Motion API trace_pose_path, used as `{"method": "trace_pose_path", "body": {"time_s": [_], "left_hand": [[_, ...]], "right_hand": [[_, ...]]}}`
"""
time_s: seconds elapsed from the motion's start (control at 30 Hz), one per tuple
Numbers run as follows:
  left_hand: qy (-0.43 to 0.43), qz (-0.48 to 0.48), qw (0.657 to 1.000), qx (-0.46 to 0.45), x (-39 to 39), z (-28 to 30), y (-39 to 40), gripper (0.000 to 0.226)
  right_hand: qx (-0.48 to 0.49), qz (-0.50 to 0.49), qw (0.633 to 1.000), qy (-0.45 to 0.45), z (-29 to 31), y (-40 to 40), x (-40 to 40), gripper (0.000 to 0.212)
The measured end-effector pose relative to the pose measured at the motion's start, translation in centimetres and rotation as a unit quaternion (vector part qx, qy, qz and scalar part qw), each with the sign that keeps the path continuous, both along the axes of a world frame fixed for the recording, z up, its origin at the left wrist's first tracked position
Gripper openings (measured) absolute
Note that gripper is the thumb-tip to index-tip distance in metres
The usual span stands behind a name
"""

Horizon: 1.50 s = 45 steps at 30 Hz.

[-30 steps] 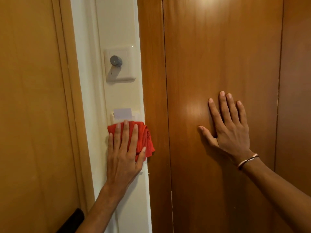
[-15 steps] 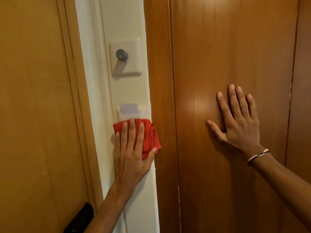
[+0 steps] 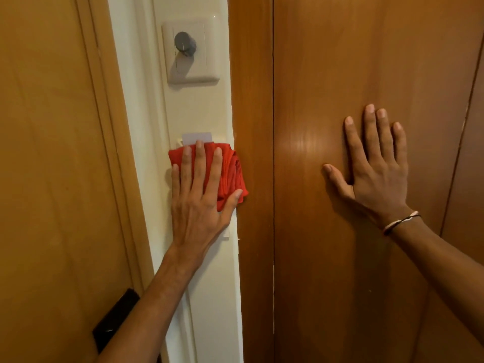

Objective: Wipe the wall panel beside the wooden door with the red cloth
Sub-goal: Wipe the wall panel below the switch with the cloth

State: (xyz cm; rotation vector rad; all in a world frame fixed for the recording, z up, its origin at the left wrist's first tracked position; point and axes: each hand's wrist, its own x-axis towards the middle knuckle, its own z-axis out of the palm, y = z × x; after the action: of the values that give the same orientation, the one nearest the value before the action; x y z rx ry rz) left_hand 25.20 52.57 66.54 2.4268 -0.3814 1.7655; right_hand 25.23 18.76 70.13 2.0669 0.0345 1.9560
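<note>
Under the left fingers (image 3: 199,163), a ribbed red cloth (image 3: 230,171); above them, a cream wall panel (image 3: 201,108) with a grey round knob (image 3: 184,43); reddish-brown grained wooden door (image 3: 314,74).

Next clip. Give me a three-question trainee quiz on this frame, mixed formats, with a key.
1. True or false: the left hand presses the red cloth flat against the white wall panel.
2. Where does the right hand rest? A) on the dial switch B) on the wooden door C) on the cloth
3. Fill in: just above the cloth, a white ____ sticks up from a slot.

Key
1. True.
2. B: it lies open and flat on the wooden door.
3. Card; the dial switch sits higher up.
</note>
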Motion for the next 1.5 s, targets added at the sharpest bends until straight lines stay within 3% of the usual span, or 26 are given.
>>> {"method": "trace_pose_path", "body": {"time_s": [0.1, 0.23, 0.4, 0.53, 0.7, 0.87, 1.13, 1.5], "left_hand": [[0.010, 0.004, 1.000, 0.017, -0.7, -2.5, -0.2, 0.085], [0.003, 0.008, 1.000, -0.003, 0.1, 0.3, -0.1, 0.087], [0.016, 0.002, 1.000, 0.017, -0.8, -3.4, -0.7, 0.095], [0.009, 0.001, 1.000, -0.010, -0.1, -0.3, -0.6, 0.098], [0.012, 0.005, 0.999, 0.031, -0.7, -3.1, -0.7, 0.098], [0.013, -0.025, 1.000, 0.014, -0.2, -2.5, 0.0, 0.096], [0.001, -0.112, 0.987, -0.114, 1.3, 0.9, 2.6, 0.098], [0.024, -0.083, 0.995, -0.055, 0.6, -3.9, 3.6, 0.091]], "right_hand": [[0.019, 0.003, 1.000, 0.010, -0.1, 0.3, -0.2, 0.090], [0.039, -0.002, 0.999, 0.008, -0.1, 1.2, -0.3, 0.089], [0.142, 0.007, 0.990, 0.008, -0.9, 4.8, -0.1, 0.087], [0.193, 0.005, 0.981, -0.008, -0.9, 6.6, 0.2, 0.087], [0.189, 0.002, 0.982, -0.013, -1.1, 6.3, 0.4, 0.087], [0.182, -0.001, 0.983, -0.016, -1.2, 6.3, 0.5, 0.088], [0.179, 0.004, 0.984, -0.024, -1.4, 6.2, 0.7, 0.087], [0.184, 0.011, 0.983, -0.021, -1.4, 6.3, 0.8, 0.087]]}}
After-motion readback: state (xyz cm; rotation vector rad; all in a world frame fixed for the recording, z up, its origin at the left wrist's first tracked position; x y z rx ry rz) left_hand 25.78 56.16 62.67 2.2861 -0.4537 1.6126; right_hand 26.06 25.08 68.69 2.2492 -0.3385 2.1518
